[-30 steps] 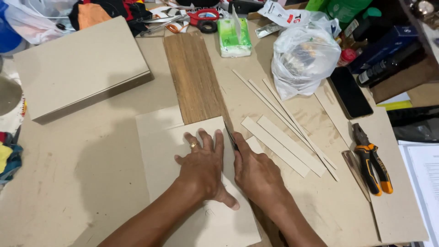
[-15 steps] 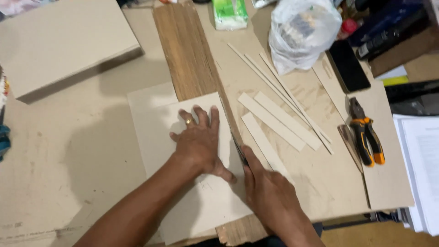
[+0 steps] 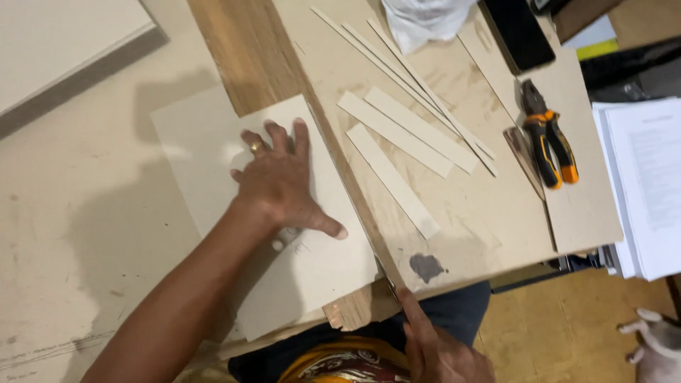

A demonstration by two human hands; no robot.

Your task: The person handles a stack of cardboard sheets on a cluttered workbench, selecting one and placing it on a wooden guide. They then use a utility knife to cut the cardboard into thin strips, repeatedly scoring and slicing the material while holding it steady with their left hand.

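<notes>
Pressing flat, the left hand (image 3: 278,186) has its fingers spread wide on the grey card sheet (image 3: 312,262), thumb out toward the sheet's right edge. That sheet lies across a wooden plank (image 3: 245,53) near the table's front edge. Down low, the right hand (image 3: 440,351) pinches a knife (image 3: 386,278) — blade at the sheet's near right corner. Cut card strips (image 3: 404,135) lie just right of the plank, orange-handled pliers (image 3: 546,135) further right.
</notes>
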